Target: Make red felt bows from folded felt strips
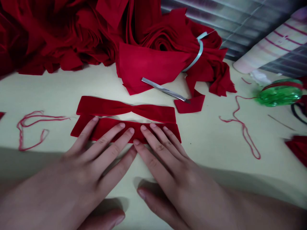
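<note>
left hand (79, 172) and right hand (175, 172) together, palms down, open, fingers spread, index fingertips almost touching. fingertips rest on long flat dark-red velvet strip (124, 129), ends cut at angle. just above it, edge to edge, second red velvet strip (100, 107), pinched narrow at middle, bow-shaped. both strips on cream surface (206, 140), near front edge of view. beyond: crumpled red fabric heap (144, 25), narrow steel strip (165, 89), loose red yarn (242, 127), green plastic spool (279, 94).
</note>
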A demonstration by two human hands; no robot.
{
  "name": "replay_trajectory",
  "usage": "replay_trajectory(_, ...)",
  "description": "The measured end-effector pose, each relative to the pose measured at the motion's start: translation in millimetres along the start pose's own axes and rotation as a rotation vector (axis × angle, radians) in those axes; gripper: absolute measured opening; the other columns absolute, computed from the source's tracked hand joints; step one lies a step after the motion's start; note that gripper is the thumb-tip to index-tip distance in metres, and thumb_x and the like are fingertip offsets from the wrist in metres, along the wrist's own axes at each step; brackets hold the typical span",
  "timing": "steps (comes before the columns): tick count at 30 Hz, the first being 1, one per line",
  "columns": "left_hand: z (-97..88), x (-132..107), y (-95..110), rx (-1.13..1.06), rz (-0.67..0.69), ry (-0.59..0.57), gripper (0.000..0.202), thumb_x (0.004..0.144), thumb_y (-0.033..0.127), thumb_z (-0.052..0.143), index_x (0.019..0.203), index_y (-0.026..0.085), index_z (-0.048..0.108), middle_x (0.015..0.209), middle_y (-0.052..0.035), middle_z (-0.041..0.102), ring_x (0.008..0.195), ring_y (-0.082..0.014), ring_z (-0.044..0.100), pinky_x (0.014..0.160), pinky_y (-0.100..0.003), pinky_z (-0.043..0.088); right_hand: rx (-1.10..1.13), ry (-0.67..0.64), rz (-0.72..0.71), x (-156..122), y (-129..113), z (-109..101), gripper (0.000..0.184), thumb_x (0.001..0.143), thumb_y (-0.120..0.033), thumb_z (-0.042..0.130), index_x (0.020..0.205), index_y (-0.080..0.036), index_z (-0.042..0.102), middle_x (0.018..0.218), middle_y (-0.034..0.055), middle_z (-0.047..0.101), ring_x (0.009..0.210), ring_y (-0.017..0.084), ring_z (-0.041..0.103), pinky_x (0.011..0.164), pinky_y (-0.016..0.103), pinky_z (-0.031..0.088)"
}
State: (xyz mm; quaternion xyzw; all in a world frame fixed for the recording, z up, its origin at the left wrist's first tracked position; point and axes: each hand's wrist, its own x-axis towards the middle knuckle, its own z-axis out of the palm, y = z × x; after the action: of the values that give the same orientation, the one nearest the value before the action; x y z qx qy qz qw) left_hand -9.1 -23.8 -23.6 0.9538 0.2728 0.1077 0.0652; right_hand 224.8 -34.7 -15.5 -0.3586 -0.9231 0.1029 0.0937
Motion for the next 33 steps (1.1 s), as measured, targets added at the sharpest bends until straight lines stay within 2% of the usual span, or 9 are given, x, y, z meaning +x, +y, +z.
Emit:
replay_trajectory(4, 0.2, -0.5, -0.1, -0.01, -0.013, -0.076, 0.069, 0.082, 0.058, 0.052, 0.14, 0.021, 0.041, 0.148, -0.007, 0.035, 0.137, -0.0369, 0.025, 0.116, -0.058, 0.011, -0.001, -0.002, -0.004, -0.2, 0.7, 0.9, 0.057, 0.091, -0.034, 0.047, 0.137, -0.001, 0.041, 0.144, 0.0272, 0.035, 0.138, 0.039, 0.02, 0.106, 0.057, 0.031)
replay_trajectory(13, 0.1, 1.9, 0.1, -0.029, -0.022, -0.066, 0.067, 0.082, 0.056, 0.052, 0.138, 0.021, 0.044, 0.146, -0.0065, 0.038, 0.137, -0.0376, 0.026, 0.115, -0.059, 0.016, -0.001, -0.004, -0.008, -3.3, 0.5, 0.2, 0.058, 0.091, -0.034, 0.047, 0.138, -0.001, 0.039, 0.145, 0.0272, 0.033, 0.139, 0.038, 0.019, 0.106, 0.058, 0.031)
replay_trajectory(20, 2.1, -1.6, 0.9, -0.003, -0.04, -0.061, 0.073, 0.082, 0.059, 0.052, 0.142, 0.021, 0.037, 0.151, -0.0052, 0.029, 0.139, -0.0356, 0.023, 0.116, -0.052, 0.022, 0.004, -0.009, -0.011, -1.8, -0.1, -0.1, 0.058, 0.091, -0.034, 0.047, 0.138, -0.001, 0.039, 0.145, 0.0274, 0.033, 0.139, 0.038, 0.018, 0.106, 0.058, 0.031)
replay_trajectory(24, 2.9, -2.2, 1.5, 0.019, -0.04, -0.065, 0.078, 0.082, 0.061, 0.05, 0.144, 0.019, 0.032, 0.153, -0.0065, 0.023, 0.139, -0.0346, 0.022, 0.118, -0.049, 0.019, 0.006, -0.006, -0.015, -2.4, 0.2, 0.0, 0.058, 0.091, -0.034, 0.046, 0.138, -0.001, 0.039, 0.145, 0.0279, 0.033, 0.139, 0.039, 0.018, 0.107, 0.058, 0.03)
replay_trajectory(33, 1.3, -1.2, 0.4, -0.02, -0.037, -0.077, 0.075, 0.083, 0.06, 0.05, 0.143, 0.02, 0.034, 0.153, -0.0056, 0.024, 0.139, -0.0355, 0.022, 0.116, -0.051, 0.023, 0.004, -0.01, -0.009, -1.8, 0.5, 0.4, 0.058, 0.091, -0.034, 0.047, 0.138, -0.001, 0.039, 0.145, 0.0283, 0.032, 0.139, 0.039, 0.018, 0.107, 0.057, 0.03)
